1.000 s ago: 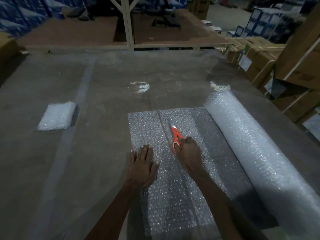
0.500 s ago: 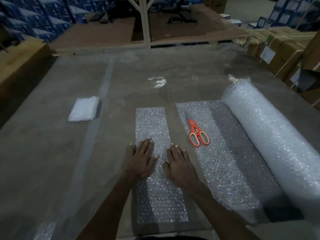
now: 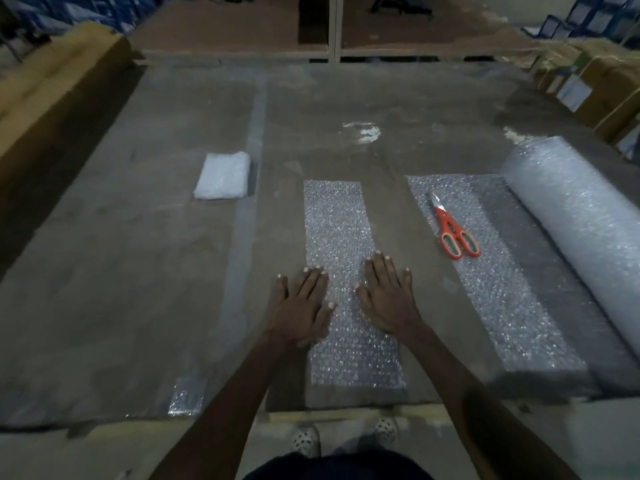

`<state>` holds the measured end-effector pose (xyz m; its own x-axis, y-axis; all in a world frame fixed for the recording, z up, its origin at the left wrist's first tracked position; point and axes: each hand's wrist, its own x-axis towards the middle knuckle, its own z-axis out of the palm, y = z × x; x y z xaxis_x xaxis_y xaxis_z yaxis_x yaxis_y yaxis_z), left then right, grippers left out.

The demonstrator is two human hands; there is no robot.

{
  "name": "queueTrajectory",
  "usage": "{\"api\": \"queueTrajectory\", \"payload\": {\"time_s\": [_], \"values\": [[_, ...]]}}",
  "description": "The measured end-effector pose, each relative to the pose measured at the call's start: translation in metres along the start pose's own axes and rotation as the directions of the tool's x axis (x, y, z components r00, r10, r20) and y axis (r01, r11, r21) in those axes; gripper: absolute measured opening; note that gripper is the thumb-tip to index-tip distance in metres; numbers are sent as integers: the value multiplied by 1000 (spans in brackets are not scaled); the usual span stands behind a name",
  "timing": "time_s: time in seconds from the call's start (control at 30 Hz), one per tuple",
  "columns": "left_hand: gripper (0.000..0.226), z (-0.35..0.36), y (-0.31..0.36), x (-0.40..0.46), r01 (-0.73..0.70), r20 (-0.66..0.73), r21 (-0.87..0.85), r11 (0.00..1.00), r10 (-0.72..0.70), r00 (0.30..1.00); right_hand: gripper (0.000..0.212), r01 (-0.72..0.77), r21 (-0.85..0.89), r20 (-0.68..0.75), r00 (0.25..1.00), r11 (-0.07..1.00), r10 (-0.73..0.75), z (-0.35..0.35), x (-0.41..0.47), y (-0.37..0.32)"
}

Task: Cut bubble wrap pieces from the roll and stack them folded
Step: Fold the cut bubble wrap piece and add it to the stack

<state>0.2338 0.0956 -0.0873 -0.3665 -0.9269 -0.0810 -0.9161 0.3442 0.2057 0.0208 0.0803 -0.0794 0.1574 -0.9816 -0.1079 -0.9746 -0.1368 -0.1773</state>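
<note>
Taking the cut strip point(image 3: 341, 271) of bubble wrap as the landmark, it lies flat on the worktop point(image 3: 121, 271), its near end just short of the worktop's front edge. Far to its left a long cardboard box point(image 3: 52, 81) lines the worktop's side. Closer, up and left of the strip, sits a folded stack point(image 3: 223, 180) of bubble wrap, with wide bare surface between the two. The left hand point(image 3: 301, 308) rests flat with straight fingers across the strip's left edge; the right hand point(image 3: 388, 299) lies the same way across its right edge, the two hands apart and gripping nothing. Right of the strip, past a bare band of worktop, the unrolled sheet point(image 3: 502, 306) spreads out, with orange-handled scissors point(image 3: 453, 232) lying on it. Farthest right the roll point(image 3: 581, 220) runs along the sheet's far side, with cartons point(image 3: 602, 88) stacked beyond it.
</note>
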Motion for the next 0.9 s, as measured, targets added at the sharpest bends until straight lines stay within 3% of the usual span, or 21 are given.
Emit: {"api": "queueTrajectory", "payload": {"time_s": [0.13,0.27,0.4,0.53,0.7,0.9], "values": [[79,0,-1,-1,-10,-12,-2,1000,10,1000,66,-9,155,-46,999,988,17,-12,-7,-1],[78,5,-4,-1,-12,-13,8,1000,12,1000,45,177,267,-261,960,947,-105,-12,-37,-1],[68,9,-5,1,-5,-31,-5,1000,5,999,7,360,288,-326,908,888,-262,-4,-71,2],[69,8,-4,-2,-1,-44,22,1000,2,999,13,508,291,-331,848,810,-413,2,-101,16],[68,4,-1,-6,4,-88,16,1000,-2,996,29,544,277,-225,838,792,-497,0,-118,34],[72,1,9,-21,14,-158,-59,998,-23,987,11,602,201,-265,793,773,-549,1,-111,31]]}}
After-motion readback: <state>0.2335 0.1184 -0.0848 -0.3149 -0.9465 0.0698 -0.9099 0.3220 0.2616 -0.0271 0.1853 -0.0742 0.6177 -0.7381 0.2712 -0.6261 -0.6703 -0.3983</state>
